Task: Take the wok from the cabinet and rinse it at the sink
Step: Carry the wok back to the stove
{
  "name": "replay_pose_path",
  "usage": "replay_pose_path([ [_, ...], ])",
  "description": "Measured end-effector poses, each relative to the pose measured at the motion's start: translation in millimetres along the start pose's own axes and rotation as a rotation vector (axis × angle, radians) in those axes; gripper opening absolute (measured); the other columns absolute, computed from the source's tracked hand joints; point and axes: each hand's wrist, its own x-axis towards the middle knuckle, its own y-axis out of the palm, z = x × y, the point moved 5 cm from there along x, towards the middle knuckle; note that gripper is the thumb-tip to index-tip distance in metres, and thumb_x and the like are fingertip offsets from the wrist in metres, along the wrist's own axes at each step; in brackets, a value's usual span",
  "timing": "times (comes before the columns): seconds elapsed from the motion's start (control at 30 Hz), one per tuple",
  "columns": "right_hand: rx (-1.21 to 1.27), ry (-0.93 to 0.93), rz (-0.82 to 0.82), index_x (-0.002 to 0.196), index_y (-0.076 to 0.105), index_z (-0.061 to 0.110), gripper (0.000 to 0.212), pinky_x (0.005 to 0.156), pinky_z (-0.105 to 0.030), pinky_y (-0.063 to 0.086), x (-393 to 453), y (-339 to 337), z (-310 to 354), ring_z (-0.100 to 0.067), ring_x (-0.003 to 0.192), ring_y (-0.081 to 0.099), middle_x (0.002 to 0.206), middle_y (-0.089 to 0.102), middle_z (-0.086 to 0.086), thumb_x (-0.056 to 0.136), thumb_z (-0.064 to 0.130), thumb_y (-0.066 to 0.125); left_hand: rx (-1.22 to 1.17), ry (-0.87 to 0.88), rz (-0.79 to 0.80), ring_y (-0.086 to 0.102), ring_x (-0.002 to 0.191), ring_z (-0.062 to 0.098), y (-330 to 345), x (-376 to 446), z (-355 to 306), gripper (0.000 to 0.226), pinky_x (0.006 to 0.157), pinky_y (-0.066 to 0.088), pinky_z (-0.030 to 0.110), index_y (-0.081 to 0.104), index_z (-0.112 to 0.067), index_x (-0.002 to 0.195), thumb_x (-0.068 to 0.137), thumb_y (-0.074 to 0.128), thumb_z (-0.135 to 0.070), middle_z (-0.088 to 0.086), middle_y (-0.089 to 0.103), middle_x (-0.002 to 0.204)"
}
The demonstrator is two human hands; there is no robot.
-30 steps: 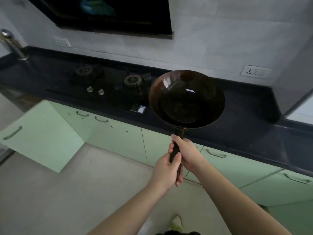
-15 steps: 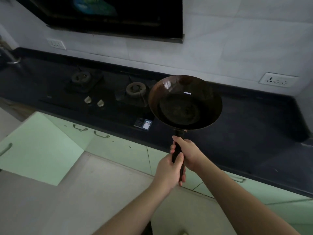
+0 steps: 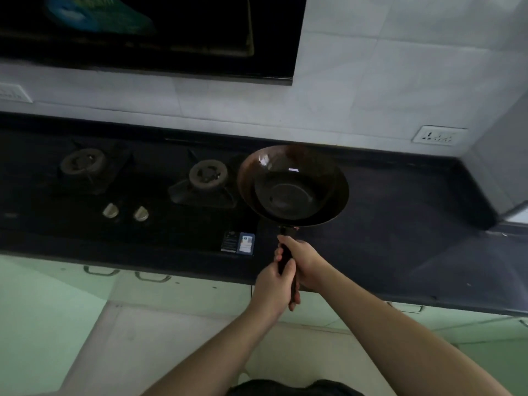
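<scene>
Holding the wok (image 3: 294, 185) out over the dark countertop (image 3: 400, 238), you had both hands wrapped round its black handle: right hand (image 3: 303, 260) nearer the bowl, left hand (image 3: 273, 287) just behind it, touching. The bowl held nothing, tilted toward you. Left of it sat a burner (image 3: 208, 174) and two knobs (image 3: 125, 211).
</scene>
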Motion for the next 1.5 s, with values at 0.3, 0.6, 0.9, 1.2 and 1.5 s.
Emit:
replay_pose_path([
  [0.3, 0.011, 0.045, -0.019, 0.082, 0.051, 0.008, 0.019, 0.062, -0.029, 0.045, 26.0, -11.7, 8.5, -0.015, 0.054, 0.050, 0.062, 0.052, -0.003, 0.095, 0.021, 0.056, -0.057, -0.028, 0.070, 0.052, 0.041, 0.015, 7.1, 24.6, -3.6, 0.034, 0.040, 0.039, 0.025, 0.058, -0.012, 0.083, 0.099, 0.044, -0.039, 0.000, 0.056, 0.047],
  [0.6, 0.006, 0.087, 0.016, 0.083, 0.049, 0.009, 0.019, 0.060, -0.028, 0.046, 39.7, -25.0, 18.7, -0.014, 0.054, 0.050, 0.063, 0.051, -0.003, 0.096, 0.022, 0.055, -0.123, -0.079, 0.075, 0.055, 0.046, 0.018, 21.9, 39.0, -8.9, 0.033, 0.041, 0.038, 0.026, 0.058, -0.010, 0.090, 0.098, 0.046, -0.040, 0.001, 0.056, 0.049],
  [0.9, 0.020, 0.124, 0.051, 0.086, 0.048, 0.008, 0.018, 0.062, -0.029, 0.045, 49.2, -35.8, 19.0, -0.015, 0.054, 0.049, 0.062, 0.051, -0.004, 0.097, 0.021, 0.053, -0.095, -0.127, 0.055, 0.060, 0.051, 0.015, 33.6, 45.8, -0.4, 0.030, 0.044, 0.041, 0.026, 0.059, -0.015, 0.093, 0.097, 0.047, -0.042, 0.000, 0.059, 0.060],
  [1.2, -0.043, 0.154, 0.022, 0.091, 0.057, 0.004, 0.027, 0.070, -0.034, 0.053, 60.0, -41.6, 1.7, -0.021, 0.063, 0.062, 0.069, 0.060, -0.008, 0.096, 0.031, 0.058, -0.114, -0.190, 0.154, 0.062, 0.053, 0.023, 28.0, 40.5, 9.2, 0.030, 0.041, 0.041, 0.026, 0.057, -0.005, 0.107, 0.100, 0.046, -0.032, 0.008, 0.061, 0.064],
  [1.5, -0.064, 0.186, 0.060, 0.106, 0.062, 0.002, 0.032, 0.064, -0.031, 0.055, 49.2, -51.6, -2.2, -0.022, 0.080, 0.066, 0.088, 0.066, -0.011, 0.093, 0.032, 0.062, -0.063, -0.219, 0.174, 0.066, 0.058, 0.025, 25.0, 41.6, 9.3, 0.030, 0.043, 0.045, 0.026, 0.058, -0.012, 0.110, 0.099, 0.048, -0.038, 0.010, 0.064, 0.071],
])
